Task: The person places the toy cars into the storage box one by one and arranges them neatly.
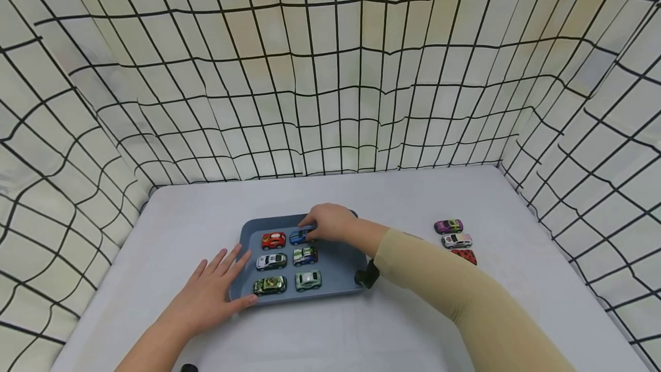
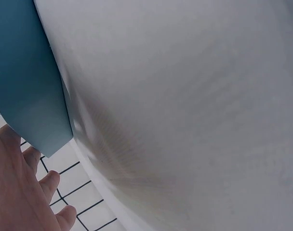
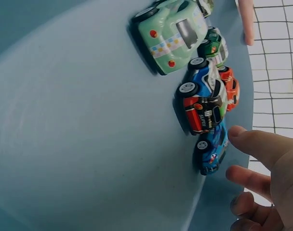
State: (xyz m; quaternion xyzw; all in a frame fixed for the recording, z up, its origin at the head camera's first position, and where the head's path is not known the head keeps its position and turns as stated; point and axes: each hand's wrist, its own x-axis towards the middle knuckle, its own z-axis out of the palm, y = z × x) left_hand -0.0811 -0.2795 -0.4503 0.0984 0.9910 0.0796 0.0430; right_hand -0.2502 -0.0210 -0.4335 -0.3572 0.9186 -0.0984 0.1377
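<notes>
A blue-grey tray (image 1: 338, 271) lies on the table, with toy cars in two columns on its left side. My right hand (image 1: 333, 224) reaches over the tray's far edge to a blue toy car (image 1: 298, 237). In the right wrist view the thumb and forefinger are spread beside this blue car (image 3: 213, 149), which stands on the tray floor. Around it are a red car (image 1: 273, 240), a white-and-green car (image 1: 306, 255), a white-and-dark car (image 1: 271, 261), a camouflage car (image 1: 269, 285) and a mint car (image 1: 308, 280). My left hand (image 1: 206, 294) rests at the tray's left edge, fingers straight.
Right of the tray, on the white table, stand a purple car (image 1: 448, 226), a white car (image 1: 457, 240) and a red black-spotted car (image 1: 466, 255), partly behind the right sleeve. Black-lined netting (image 1: 330, 102) over white sheeting surrounds the table's back and sides.
</notes>
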